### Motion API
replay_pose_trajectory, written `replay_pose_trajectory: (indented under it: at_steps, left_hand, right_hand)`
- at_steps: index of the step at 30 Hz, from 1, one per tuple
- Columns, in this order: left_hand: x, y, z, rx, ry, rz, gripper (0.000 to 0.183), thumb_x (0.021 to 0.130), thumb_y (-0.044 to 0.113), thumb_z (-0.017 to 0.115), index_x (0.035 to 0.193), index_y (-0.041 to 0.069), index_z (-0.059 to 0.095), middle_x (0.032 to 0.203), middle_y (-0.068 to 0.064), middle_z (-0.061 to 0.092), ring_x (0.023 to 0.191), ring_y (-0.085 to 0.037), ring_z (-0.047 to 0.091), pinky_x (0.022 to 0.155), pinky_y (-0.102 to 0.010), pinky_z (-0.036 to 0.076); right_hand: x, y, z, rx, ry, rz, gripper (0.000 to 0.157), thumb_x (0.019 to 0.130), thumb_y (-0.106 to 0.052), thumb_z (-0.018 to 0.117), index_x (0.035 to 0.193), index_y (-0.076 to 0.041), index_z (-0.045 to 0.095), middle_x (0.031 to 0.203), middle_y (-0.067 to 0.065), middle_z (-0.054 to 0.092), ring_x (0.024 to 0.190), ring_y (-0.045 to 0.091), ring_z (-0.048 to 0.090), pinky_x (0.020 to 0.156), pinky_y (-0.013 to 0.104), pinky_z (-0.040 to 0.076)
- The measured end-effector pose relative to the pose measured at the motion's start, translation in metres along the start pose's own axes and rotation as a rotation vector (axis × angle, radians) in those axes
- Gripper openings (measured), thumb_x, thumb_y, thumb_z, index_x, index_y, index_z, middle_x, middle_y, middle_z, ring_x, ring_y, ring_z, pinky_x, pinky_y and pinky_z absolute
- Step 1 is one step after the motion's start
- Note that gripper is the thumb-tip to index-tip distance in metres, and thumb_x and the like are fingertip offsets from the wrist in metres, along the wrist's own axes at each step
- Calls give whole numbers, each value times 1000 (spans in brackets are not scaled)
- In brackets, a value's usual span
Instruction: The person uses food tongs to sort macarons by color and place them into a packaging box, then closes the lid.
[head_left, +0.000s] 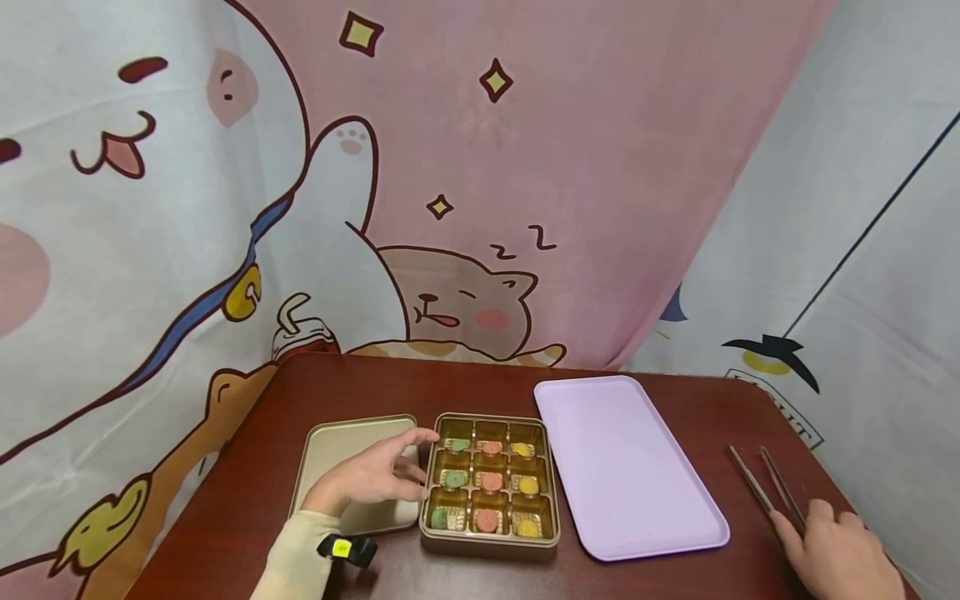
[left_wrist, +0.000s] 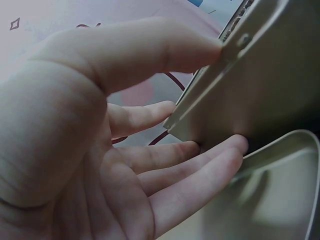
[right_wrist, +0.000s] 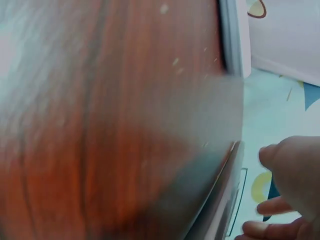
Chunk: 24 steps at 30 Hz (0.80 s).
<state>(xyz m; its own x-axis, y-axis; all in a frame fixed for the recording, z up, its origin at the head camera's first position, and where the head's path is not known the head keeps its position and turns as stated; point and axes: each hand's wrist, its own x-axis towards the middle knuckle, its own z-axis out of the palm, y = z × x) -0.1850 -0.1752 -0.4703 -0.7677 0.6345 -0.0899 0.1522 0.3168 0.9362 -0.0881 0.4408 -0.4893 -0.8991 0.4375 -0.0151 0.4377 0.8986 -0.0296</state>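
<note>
A gold tin [head_left: 489,546] with a divided insert stands on the table. Its compartments hold small round pieces: green ones [head_left: 455,479] in the left column, pink ones [head_left: 491,482] in the middle, yellow ones [head_left: 528,485] on the right. At the tin's left side is my left hand [head_left: 375,473], fingers loosely extended. In the left wrist view its thumb tip is at the tin's rim and other fingertips meet the side wall [left_wrist: 265,90]. My right hand [head_left: 843,550] is low over the handle end of metal tongs [head_left: 750,479], whose arms are spread. In the right wrist view its fingers [right_wrist: 272,230] hang beside the tongs.
A flat tin lid [head_left: 345,446] lies left of the tin, partly under my left hand. Between tin and tongs lies a lavender tray [head_left: 630,467] with nothing on it. A printed cloth [head_left: 600,167] hangs behind the dark red table [head_left: 420,379].
</note>
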Motion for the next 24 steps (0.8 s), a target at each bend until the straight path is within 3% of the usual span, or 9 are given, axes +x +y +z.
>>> replay_pose_trajectory:
  at_steps: [5,8,12,18,24]
  left_hand:
    - [-1,0,0,10,5,1,78,90,8,81,156,3,39,164,-26,32,116,-34,69,82,-30,61]
    - [-2,1,0,21,6,2,78,90,8,81,155,3,39,164,-26,32,116,-33,69,82,-30,61]
    - [-4,1,0,31,6,9,77,90,8,81,155,2,39,163,-27,33,115,-33,69,83,-30,61]
    - [-9,1,-4,73,52,37,73,90,11,82,152,3,44,157,-27,42,113,-32,69,85,-29,60]
    - [-17,2,-10,110,96,64,70,91,12,82,150,1,46,150,-29,49,118,-40,66,98,-50,58]
  right_hand:
    - [-3,-15,-9,131,97,-133,67,95,-39,75,119,18,47,96,39,50,83,50,56,66,67,52]
    - [-7,-29,-12,183,176,-263,64,95,-39,76,123,14,52,101,39,53,86,50,58,65,70,52]
    - [-16,-55,-12,233,214,-396,60,97,-38,75,127,10,56,112,37,56,97,52,60,73,72,53]
    - [-29,-97,-12,352,269,-560,56,93,-31,80,130,5,59,115,25,61,97,40,66,75,62,57]
    - [-34,-137,-17,427,351,-716,51,90,-26,84,130,-3,62,111,13,65,94,28,67,68,47,58]
